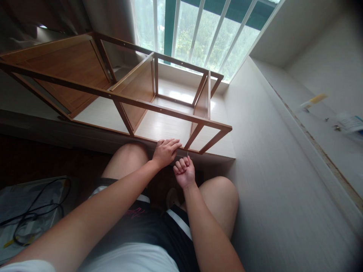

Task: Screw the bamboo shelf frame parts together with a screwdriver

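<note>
A brown wooden shelf frame lies on its side on a pale platform below a window. My left hand rests flat on the frame's near bottom rail, fingers together. My right hand is a fist just below that rail, gripping a thin metal tool whose tip points up at the rail's underside. My bare knees sit under the platform edge.
A barred window is behind the frame. A white wall runs along the right, with small hardware and a packet on its ledge. Black cables on a grey box lie at the lower left on the dark floor.
</note>
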A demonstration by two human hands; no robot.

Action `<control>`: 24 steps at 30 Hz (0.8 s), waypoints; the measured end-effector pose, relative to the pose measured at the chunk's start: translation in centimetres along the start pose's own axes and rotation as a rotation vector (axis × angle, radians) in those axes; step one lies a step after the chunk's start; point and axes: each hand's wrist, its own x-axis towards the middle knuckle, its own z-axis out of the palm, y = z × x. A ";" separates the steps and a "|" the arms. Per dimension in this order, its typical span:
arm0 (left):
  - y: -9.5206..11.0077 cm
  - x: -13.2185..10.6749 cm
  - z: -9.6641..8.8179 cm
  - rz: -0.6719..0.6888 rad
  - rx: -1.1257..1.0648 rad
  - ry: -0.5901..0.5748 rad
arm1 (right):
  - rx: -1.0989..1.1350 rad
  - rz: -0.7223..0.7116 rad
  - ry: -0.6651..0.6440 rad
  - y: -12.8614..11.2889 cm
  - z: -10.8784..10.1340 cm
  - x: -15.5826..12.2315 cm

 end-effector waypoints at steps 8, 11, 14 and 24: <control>-0.1 0.0 0.0 0.015 0.011 0.010 | -0.050 -0.089 0.059 1.1 0.1 0.2; -0.1 0.0 0.1 0.015 0.016 0.014 | -0.172 -0.132 0.149 2.2 -0.1 0.4; 0.0 0.0 0.0 0.014 0.018 0.014 | -0.402 -0.231 0.271 3.0 -0.5 0.5; -0.1 -0.1 0.1 0.017 0.014 0.008 | -1.090 -0.495 0.438 1.7 -1.5 0.6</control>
